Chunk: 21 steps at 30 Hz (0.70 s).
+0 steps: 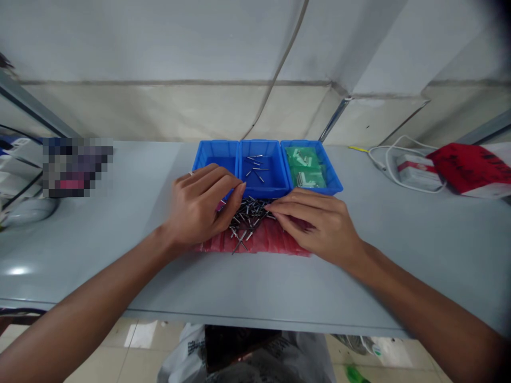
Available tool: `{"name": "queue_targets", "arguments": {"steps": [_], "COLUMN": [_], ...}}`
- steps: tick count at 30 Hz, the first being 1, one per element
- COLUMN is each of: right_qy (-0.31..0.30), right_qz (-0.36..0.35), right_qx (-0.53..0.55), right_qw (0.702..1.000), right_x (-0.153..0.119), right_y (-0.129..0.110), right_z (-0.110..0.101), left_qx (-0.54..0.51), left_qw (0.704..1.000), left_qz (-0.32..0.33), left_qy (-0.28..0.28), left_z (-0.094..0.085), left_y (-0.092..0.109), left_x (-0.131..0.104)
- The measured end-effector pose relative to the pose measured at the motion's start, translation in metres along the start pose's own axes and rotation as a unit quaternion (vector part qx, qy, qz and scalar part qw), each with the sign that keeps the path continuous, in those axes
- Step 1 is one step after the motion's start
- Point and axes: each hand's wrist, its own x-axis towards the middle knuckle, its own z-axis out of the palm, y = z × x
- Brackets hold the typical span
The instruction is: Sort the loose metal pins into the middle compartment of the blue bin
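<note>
A pile of thin metal pins (250, 210), dark and silver like blind rivets, lies on a red plastic sheet or bag (275, 239). My left hand (203, 205) is over the pile's left side, thumb and index fingertip pinched together; whatever is between them is too small to make out. At the pile's right edge, my right hand (315, 218) has its fingertips closed among the pins, seemingly on one of them. Just behind, the middle blue bin (269, 183) holds several loose pins (260, 169). Part of the left blue bin (213, 151) is hidden by my left hand.
The right blue bin (333, 186) contains green plastic packets (305, 165). Farther right are a white cable (383, 159), a small white and red box (419, 171) and a red package (471, 167). A grey mouse (32, 211) sits at the left. A wall rises behind the table (223, 298).
</note>
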Motion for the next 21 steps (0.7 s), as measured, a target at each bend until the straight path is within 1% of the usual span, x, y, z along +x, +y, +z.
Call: {"name": "queue_targets", "arguments": {"steps": [5, 9, 13, 16, 18, 21], "right_qy": [-0.001, -0.010, -0.034, -0.075, -0.101, -0.114], "right_qz": [-0.004, -0.002, 0.001, 0.000, -0.007, -0.023], "right_qx": [0.002, 0.013, 0.018, 0.001, -0.011, -0.030], "right_qw": [1.000, 1.000, 0.999, 0.997, 0.995, 0.993], "right_x": [0.001, 0.002, 0.002, 0.002, 0.000, -0.001], "right_y": [0.001, 0.001, 0.001, 0.002, 0.003, 0.005], "right_z": [0.000, 0.001, 0.001, 0.003, 0.004, 0.006], "left_qx": [-0.006, -0.017, -0.020, -0.026, -0.037, -0.058], "left_qw": [1.000, 0.998, 0.993, 0.987, 0.985, 0.986], "left_qz": [-0.010, -0.048, -0.063, -0.066, -0.060, -0.048], "left_qy": [-0.005, -0.038, -0.099, -0.142, -0.156, -0.149], "left_z": [0.001, 0.004, 0.013, 0.019, 0.022, 0.025], "left_y": [-0.001, -0.007, -0.015, -0.020, -0.022, -0.025], "left_x": [0.000, 0.001, -0.004, -0.010, -0.012, -0.013]}}
